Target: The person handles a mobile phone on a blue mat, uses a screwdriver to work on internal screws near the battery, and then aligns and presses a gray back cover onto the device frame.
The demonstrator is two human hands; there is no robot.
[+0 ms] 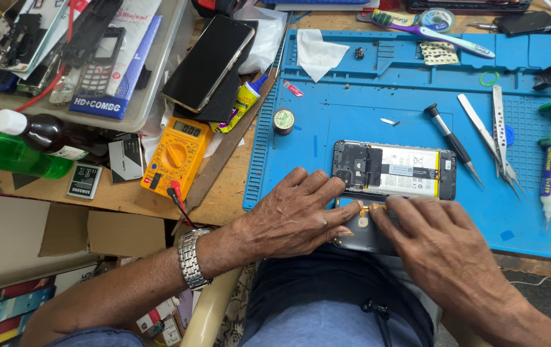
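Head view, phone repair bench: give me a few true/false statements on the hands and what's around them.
1. Both hands rest on the dark grey phone back cover. True: left hand and right hand both touch it.
2. The opened phone with exposed battery lies on the blue silicone work mat. True.
3. The yellow multimeter sits on the blue mat. False: it lies left of the mat, on the wooden bench.
4. The right hand holds the metal tweezers. False: they lie loose on the mat, apart from the hand.
5. A metal wristwatch is on the left wrist. True.
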